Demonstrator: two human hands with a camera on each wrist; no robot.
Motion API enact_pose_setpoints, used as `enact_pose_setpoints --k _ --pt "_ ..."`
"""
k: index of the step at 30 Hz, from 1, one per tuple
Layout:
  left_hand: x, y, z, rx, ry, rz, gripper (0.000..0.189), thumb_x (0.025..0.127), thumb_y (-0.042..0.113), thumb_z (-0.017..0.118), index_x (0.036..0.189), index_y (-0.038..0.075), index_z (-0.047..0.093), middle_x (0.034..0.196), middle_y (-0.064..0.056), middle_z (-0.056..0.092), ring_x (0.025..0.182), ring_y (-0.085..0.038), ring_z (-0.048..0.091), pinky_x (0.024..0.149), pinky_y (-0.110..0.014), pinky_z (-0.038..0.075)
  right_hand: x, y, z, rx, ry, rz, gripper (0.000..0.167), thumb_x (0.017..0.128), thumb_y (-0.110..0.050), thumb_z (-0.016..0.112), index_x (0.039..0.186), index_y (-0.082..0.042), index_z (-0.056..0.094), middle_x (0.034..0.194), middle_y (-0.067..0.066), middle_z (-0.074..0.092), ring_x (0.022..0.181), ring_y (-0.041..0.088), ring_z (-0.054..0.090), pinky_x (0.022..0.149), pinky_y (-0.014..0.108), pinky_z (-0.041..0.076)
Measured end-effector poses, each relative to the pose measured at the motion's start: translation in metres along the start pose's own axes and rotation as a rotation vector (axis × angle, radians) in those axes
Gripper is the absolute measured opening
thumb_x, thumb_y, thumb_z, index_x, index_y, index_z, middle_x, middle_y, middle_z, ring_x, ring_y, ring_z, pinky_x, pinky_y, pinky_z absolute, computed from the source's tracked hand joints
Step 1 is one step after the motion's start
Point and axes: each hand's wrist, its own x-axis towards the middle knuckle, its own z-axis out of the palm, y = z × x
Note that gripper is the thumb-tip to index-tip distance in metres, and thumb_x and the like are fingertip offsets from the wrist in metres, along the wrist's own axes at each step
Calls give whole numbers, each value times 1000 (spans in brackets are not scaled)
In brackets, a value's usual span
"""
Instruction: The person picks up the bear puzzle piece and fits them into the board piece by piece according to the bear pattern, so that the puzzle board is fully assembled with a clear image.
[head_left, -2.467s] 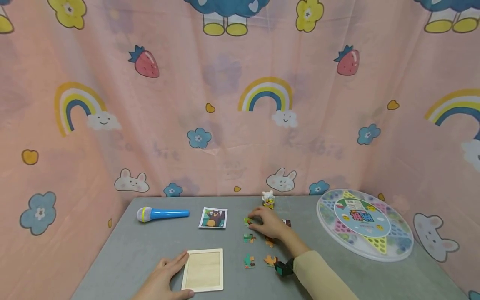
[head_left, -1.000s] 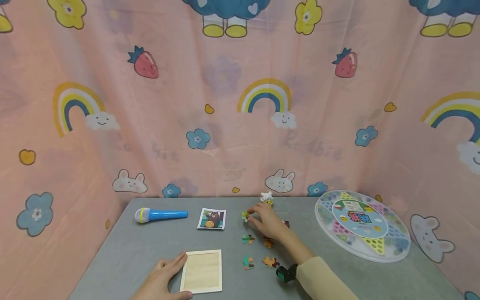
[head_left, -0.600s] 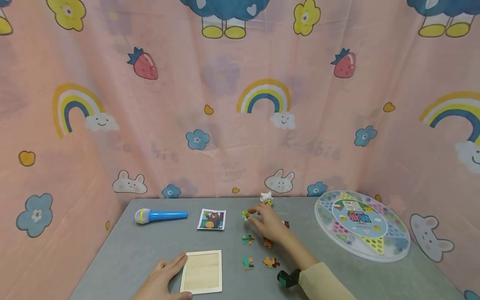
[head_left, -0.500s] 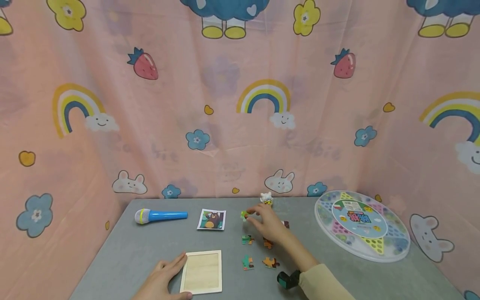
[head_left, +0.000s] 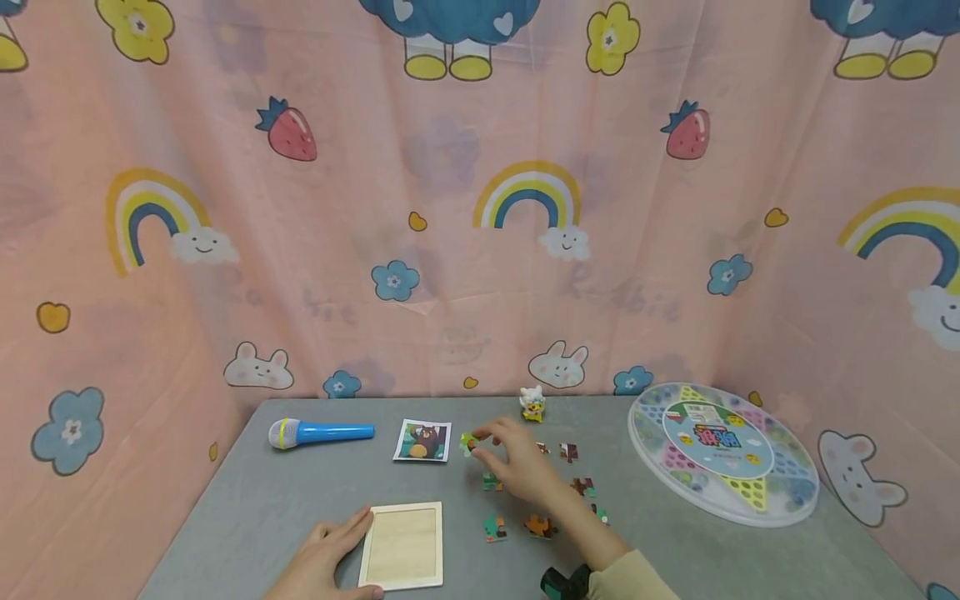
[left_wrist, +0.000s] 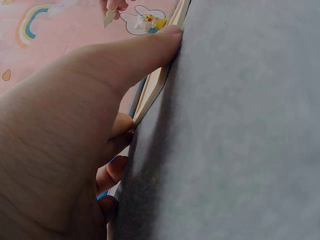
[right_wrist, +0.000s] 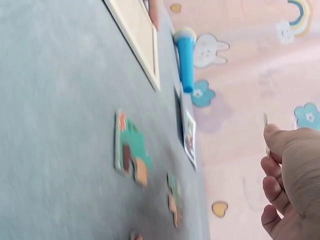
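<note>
My left hand (head_left: 326, 554) holds a square, shallow wooden puzzle tray (head_left: 402, 546) by its left side. The thumb lies at the near corner and the forefinger at the far one; the left wrist view shows the thumb (left_wrist: 155, 47) against the tray's edge (left_wrist: 155, 82). Between thumb and forefinger, my right hand (head_left: 525, 467) pinches a small green jigsaw piece (head_left: 467, 442), raised off the table. The right wrist view shows this piece (right_wrist: 266, 120) edge-on. Below the right hand lie several loose pieces, including a teal one (head_left: 494, 528) and an orange-brown one (head_left: 539, 527); the hand partly covers others.
A bear picture card (head_left: 422, 440) lies left of the right hand, with a blue toy microphone (head_left: 322, 432) farther left. A small figurine (head_left: 532, 404) stands at the back edge. A round game board (head_left: 723, 454) occupies the right side. A patterned curtain hangs behind.
My right hand has lifted the green jigsaw piece and moved left and slightly nearer with it, uncovering the figurine and more pieces on the right. The left hand stays on the tray.
</note>
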Motion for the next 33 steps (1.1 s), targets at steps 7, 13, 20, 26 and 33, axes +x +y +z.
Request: enact_pose_setpoints --k 7,13,20,26,33 --pt "3 3 -1 14 -2 -41 107 78 68 85 160 9 49 163 -9 49 108 -21 47 90 -51 52 2 -16 14 -19 3 -23 21 101 -19 75 120 -9 75 116 5 70 98 19 61 81 32 54" --pt "4 1 -1 14 -9 -18 106 80 67 84 160 7 48 164 -11 48 108 -22 47 90 -52 51 4 -28 28 19 -8 -69 21 100 -18 76 118 -7 75 112 4 69 98 27 63 82 31 52" --pt "5 -1 0 -3 -15 17 105 82 66 83 159 5 48 163 -14 48 105 -22 47 86 -50 51 4 -40 44 56 -36 -104 20 100 -17 76 117 -6 75 110 4 70 95 25 62 80 26 51" --pt "5 -4 0 -18 -23 28 104 82 65 84 159 5 48 162 -15 49 102 -22 46 82 -47 50 5 -46 58 80 -71 -88 21 100 -20 76 117 -7 75 113 2 70 96 15 61 82 23 51" --pt "5 -7 -1 -25 -39 15 104 82 64 84 159 5 48 161 -14 50 103 -23 47 80 -47 49 4 -52 69 84 -104 -60 22 100 -24 76 116 -10 75 116 1 70 96 8 58 82 22 51"
